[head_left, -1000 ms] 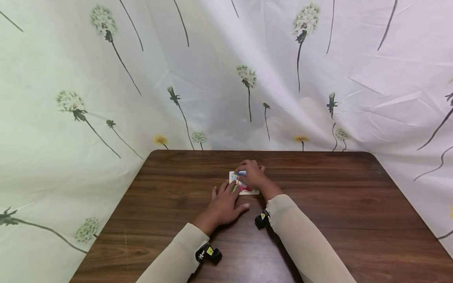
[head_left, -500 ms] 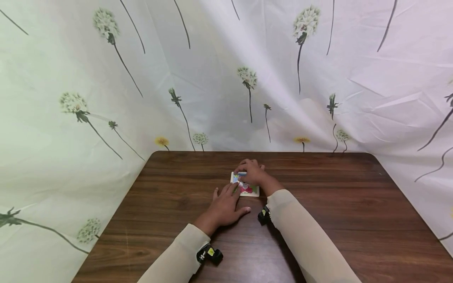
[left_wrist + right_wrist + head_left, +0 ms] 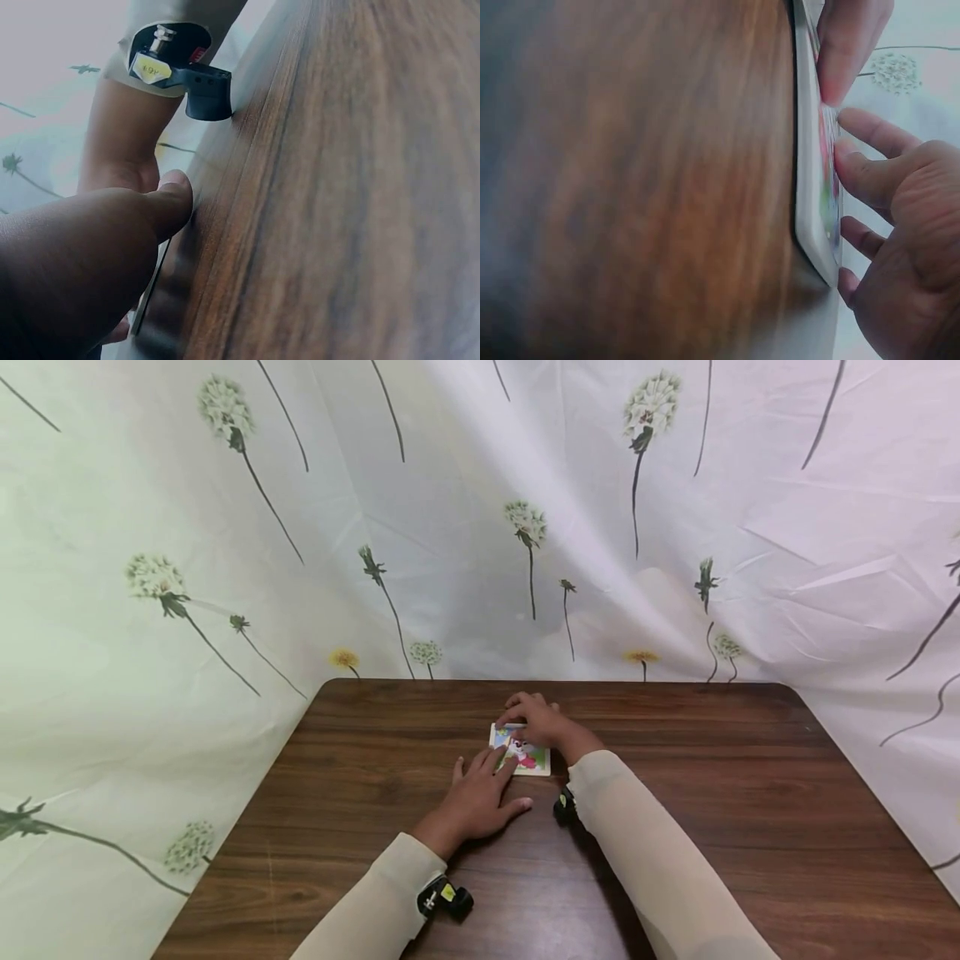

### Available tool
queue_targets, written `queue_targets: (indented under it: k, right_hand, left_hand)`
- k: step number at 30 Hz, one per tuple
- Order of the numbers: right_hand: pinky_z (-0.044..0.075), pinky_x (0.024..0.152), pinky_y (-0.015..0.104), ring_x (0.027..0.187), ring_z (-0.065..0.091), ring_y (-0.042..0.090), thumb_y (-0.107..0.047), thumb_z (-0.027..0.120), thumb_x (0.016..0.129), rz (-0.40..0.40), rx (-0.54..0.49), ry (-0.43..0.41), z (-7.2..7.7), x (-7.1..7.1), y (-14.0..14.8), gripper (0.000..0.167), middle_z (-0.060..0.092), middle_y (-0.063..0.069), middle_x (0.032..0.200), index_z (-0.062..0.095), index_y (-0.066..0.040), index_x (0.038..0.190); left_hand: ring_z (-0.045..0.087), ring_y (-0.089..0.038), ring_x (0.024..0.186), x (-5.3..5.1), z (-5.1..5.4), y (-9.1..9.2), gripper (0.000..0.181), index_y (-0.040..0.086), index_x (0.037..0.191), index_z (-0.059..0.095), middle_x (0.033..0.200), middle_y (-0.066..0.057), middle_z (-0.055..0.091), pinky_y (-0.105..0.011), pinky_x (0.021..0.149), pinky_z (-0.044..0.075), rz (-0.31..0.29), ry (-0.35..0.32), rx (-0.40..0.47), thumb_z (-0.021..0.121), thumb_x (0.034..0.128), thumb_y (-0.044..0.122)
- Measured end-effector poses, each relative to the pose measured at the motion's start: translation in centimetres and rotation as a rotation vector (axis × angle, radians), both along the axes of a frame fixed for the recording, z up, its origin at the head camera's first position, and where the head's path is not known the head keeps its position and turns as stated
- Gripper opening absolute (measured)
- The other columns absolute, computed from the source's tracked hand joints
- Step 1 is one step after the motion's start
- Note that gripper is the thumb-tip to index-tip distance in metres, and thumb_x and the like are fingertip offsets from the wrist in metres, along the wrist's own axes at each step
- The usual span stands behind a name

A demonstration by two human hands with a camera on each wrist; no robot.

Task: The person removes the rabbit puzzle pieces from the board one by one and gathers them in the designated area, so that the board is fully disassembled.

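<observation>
My left grip (image 3: 478, 795), straight-fingered, touched the picture board (image 3: 531, 761) at near left; my right grip (image 3: 537, 723), unclenched, far right.

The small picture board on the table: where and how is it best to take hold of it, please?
Grip the picture board by its near right corner, probably coming low from the person's side: it lies flat, but the right wrist view shows a thick edge to catch. The left hand covers its near left part, the right hand its far right.
</observation>
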State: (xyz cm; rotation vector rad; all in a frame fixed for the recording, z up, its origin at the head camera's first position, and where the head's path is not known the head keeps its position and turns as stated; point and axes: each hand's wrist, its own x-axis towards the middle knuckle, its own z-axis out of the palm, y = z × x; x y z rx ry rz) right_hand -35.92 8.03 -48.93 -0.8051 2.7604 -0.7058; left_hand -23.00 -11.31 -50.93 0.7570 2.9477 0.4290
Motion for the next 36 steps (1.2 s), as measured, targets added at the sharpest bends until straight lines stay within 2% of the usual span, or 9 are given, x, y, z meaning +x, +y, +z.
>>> queue_targets:
  k: [5, 12, 19, 24, 28, 34, 36]
  right_hand:
    - [0.019, 0.128, 0.075, 0.157, 0.034, 0.04, -0.015, 0.069, 0.108, 0.015, 0.024, -0.032, 0.5, -0.7, -0.3, 0.028, 0.045, 0.009, 0.165, 0.08, -0.026, 0.131]
    - [0.014, 0.131, 0.075, 0.158, 0.034, 0.038, -0.012, 0.072, 0.106, 0.017, 0.023, -0.075, 1.3, -1.0, -0.5, 0.025, 0.042, 0.009, 0.165, 0.081, -0.027, 0.124]
    - [0.023, 0.128, 0.074, 0.155, 0.036, 0.039, -0.01, 0.071, 0.106, 0.021, 0.084, -0.067, 1.5, -1.1, -1.0, 0.026, 0.042, 0.009, 0.164, 0.076, -0.029, 0.122]
    - [0.024, 0.128, 0.073, 0.155, 0.036, 0.039, -0.008, 0.07, 0.106, 0.014, 0.113, -0.081, 1.6, -1.1, -1.3, 0.025, 0.042, 0.01, 0.165, 0.072, -0.03, 0.118]
    - [0.025, 0.128, 0.072, 0.154, 0.037, 0.038, -0.008, 0.07, 0.106, 0.011, 0.107, -0.086, 1.7, -0.9, -1.4, 0.024, 0.042, 0.011, 0.164, 0.072, -0.029, 0.117]
    - [0.025, 0.127, 0.072, 0.153, 0.037, 0.039, -0.01, 0.07, 0.106, 0.011, 0.083, -0.083, 1.7, -0.8, -1.2, 0.03, 0.043, 0.011, 0.163, 0.076, -0.03, 0.128]
    - [0.024, 0.127, 0.073, 0.153, 0.037, 0.039, -0.009, 0.07, 0.106, 0.015, 0.074, -0.083, 1.7, -0.7, -1.1, 0.028, 0.043, 0.011, 0.162, 0.076, -0.03, 0.125]
  left_hand:
    - [0.03, -0.038, 0.167, -0.1, -0.1, -0.1, 0.078, 0.02, 0.169, 0.044, 0.18, -0.011, 0.033, -0.08, 0.126, 0.021, 0.003, -0.009, 0.003, 0.053, 0.1081, 0.067]
    - [0.03, -0.038, 0.166, -0.1, -0.2, 0.0, 0.079, 0.019, 0.169, 0.043, 0.18, -0.011, 0.032, -0.08, 0.127, 0.021, 0.002, -0.006, -0.006, 0.054, 0.1077, 0.067]
    - [0.031, -0.037, 0.166, -0.1, 0.0, 0.1, 0.079, 0.02, 0.17, 0.042, 0.18, -0.011, 0.032, -0.079, 0.127, 0.022, 0.004, -0.008, -0.021, 0.054, 0.1081, 0.067]
    - [0.03, -0.037, 0.167, 0.0, 0.0, 0.0, 0.078, 0.02, 0.17, 0.042, 0.18, -0.01, 0.031, -0.079, 0.128, 0.021, 0.01, -0.024, -0.012, 0.053, 0.1082, 0.067]
    - [0.029, -0.037, 0.167, 0.0, 0.0, 0.0, 0.079, 0.02, 0.17, 0.041, 0.18, -0.01, 0.031, -0.078, 0.128, 0.02, 0.014, -0.024, -0.013, 0.053, 0.1081, 0.067]
    - [0.029, -0.037, 0.167, 0.1, 0.2, 0.0, 0.079, 0.02, 0.17, 0.041, 0.18, -0.01, 0.031, -0.078, 0.128, 0.02, 0.015, -0.028, -0.015, 0.053, 0.1083, 0.067]
    - [0.029, -0.037, 0.167, 0.2, 0.2, 0.0, 0.079, 0.02, 0.17, 0.041, 0.18, -0.01, 0.031, -0.078, 0.128, 0.02, 0.012, -0.027, -0.014, 0.054, 0.1082, 0.066]
